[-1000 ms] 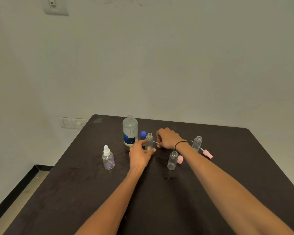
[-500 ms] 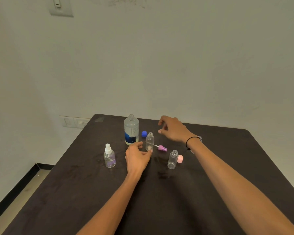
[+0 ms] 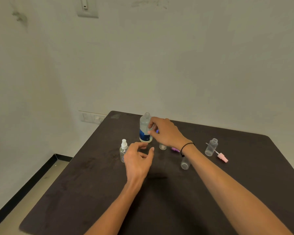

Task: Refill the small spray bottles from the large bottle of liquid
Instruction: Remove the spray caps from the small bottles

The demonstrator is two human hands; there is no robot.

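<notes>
A dark table (image 3: pixel 92 192) is seen against a pale wall, and the large bottle (image 3: pixel 145 128), uncapped and upright with a blue label, is taken as the landmark near the far edge. To the left of the large bottle and nearer the camera, a small spray bottle (image 3: pixel 123 150) with a white pump top is stood upright. Just in front of the large bottle, the left hand (image 3: pixel 138 160) is held above the table with fingers loosely spread and nothing gripped. The right hand (image 3: pixel 165 133) is placed against the right side of the large bottle, thumb and fingertips touching its body; whether the grip is closed cannot be told. A black band (image 3: pixel 186 147) is worn on that wrist. Right of the large bottle, an open small bottle (image 3: pixel 162 146) is partly hidden under the right hand, with a purple spray cap (image 3: pixel 175 149) beside it. Further right and nearer, a second open bottle (image 3: pixel 185 164) is half covered by the forearm. Well to the right, a third open bottle (image 3: pixel 211 147) is stood with a pink spray cap (image 3: pixel 222 157) lying just beside it.
</notes>
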